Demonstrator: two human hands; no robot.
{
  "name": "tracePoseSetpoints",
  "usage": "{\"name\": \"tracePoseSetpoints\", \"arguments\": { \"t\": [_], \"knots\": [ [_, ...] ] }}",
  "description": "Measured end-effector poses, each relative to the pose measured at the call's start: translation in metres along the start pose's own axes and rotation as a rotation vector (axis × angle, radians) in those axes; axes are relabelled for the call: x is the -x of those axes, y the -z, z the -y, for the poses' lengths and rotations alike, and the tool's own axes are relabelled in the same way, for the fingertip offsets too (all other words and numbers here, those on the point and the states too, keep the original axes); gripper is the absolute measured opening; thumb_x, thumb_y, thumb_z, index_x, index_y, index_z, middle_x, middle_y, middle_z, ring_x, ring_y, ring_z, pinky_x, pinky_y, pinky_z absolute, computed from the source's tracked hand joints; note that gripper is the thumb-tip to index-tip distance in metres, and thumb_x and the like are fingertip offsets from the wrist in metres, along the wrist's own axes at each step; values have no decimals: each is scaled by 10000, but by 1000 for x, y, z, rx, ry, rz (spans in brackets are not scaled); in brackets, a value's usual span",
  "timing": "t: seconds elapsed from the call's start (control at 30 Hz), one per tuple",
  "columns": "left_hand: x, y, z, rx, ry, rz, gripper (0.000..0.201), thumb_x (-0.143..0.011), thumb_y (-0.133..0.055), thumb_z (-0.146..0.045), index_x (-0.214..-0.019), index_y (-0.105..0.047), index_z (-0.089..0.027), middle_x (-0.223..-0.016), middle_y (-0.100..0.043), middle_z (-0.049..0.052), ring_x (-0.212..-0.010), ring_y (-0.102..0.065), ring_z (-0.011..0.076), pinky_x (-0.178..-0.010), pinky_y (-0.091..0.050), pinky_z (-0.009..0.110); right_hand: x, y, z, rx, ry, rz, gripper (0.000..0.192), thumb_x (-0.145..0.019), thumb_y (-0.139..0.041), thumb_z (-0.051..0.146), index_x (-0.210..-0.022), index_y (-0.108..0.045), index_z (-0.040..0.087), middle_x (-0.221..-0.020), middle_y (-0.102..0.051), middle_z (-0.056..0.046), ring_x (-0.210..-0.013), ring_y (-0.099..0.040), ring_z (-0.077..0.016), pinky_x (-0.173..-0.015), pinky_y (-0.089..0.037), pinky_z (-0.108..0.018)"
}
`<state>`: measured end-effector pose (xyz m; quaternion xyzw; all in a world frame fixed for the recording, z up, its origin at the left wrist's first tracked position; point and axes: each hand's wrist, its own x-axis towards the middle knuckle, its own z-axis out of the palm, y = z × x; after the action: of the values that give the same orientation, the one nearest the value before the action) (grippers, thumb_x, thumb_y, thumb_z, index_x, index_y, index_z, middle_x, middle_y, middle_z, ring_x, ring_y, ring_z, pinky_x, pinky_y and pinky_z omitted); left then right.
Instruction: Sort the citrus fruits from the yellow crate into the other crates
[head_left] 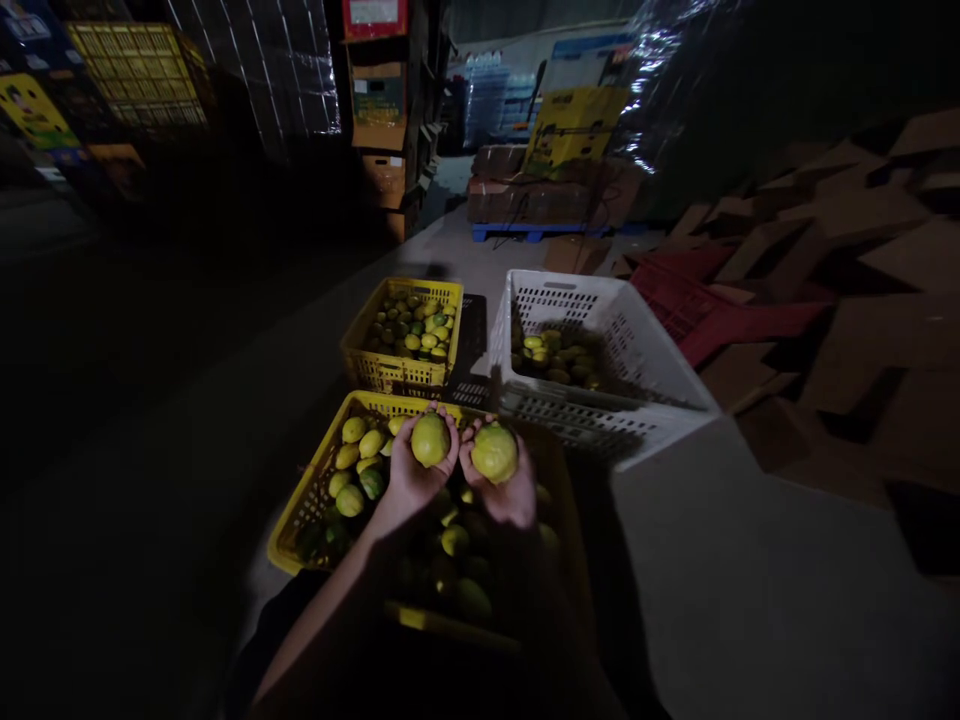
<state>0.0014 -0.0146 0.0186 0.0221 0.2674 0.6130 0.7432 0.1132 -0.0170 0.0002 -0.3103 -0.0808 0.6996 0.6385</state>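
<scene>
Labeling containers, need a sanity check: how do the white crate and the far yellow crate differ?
Size: the white crate looks larger than the far yellow crate.
Fill: the white crate's lemons lie low; the far yellow crate's pile sits closer to its rim.
Shared: both have slotted walls and hold lemons.

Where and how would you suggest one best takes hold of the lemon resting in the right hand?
Probably around its rounded middle, coming from above: the lemon sits in the upturned right hand, which cups it from below and leaves its top side bare.
</scene>
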Motion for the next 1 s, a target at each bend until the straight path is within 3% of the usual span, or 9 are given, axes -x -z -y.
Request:
{"name": "tracePoseSetpoints", "arguments": {
  "t": [0.17,0.3,0.43,0.5,0.63,0.83,1.0],
  "knots": [
    [-1,1,2,7,15,-2,60,-796,-629,-239,-855,-634,-223,-787,-651,12,-793,-646,132,-792,-550,249,-3,2,-1,-5,24,15,216,-715,-693,460,-755,-681,248,-797,-712,2,-724,-640,-159,-670,-557,-291],
    [-3,1,1,-31,-11,-13,124,-769,-717,-248,-814,-606,-218,-774,-643,-1,-762,-639,121,-779,-553,244,1,1,0,11,70,-21,242,-720,-719,481,-757,-684,245,-768,-707,-6,-675,-625,-167,-631,-549,-299],
    [-4,1,2,-71,81,-27,139,-788,-732,-278,-840,-620,-214,-759,-659,14,-674,-641,112,-709,-569,243,6,-1,1,79,64,23,248,-789,-651,495,-743,-678,253,-725,-702,4,-579,-595,-145,-643,-553,-319],
    [-5,1,3,-75,117,-82,143,-807,-722,-304,-874,-628,-219,-743,-668,18,-625,-639,116,-662,-576,257,6,-3,3,67,31,-21,271,-790,-634,513,-731,-672,251,-711,-708,-5,-534,-582,-139,-615,-554,-322],
    [-6,-2,7,-60,164,-188,142,-857,-672,-320,-950,-637,-219,-681,-658,19,-560,-627,127,-558,-557,251,4,-6,5,18,48,-142,183,-762,-677,447,-755,-651,267,-679,-709,19,-572,-624,-148,-558,-548,-289],
    [-3,-7,2,-2,142,-199,55,-864,-652,-195,-882,-606,-171,-701,-665,32,-605,-656,125,-583,-570,215,8,-10,4,32,142,-59,119,-724,-730,292,-790,-644,242,-722,-718,60,-609,-649,-118,-617,-560,-253],
    [-3,-4,0,0,182,-149,126,-923,-556,-276,-895,-610,-166,-683,-658,44,-554,-633,125,-573,-582,249,9,-15,6,73,-10,-142,82,-782,-661,286,-763,-650,207,-693,-725,1,-592,-651,-125,-530,-537,-220]
  ]
}}
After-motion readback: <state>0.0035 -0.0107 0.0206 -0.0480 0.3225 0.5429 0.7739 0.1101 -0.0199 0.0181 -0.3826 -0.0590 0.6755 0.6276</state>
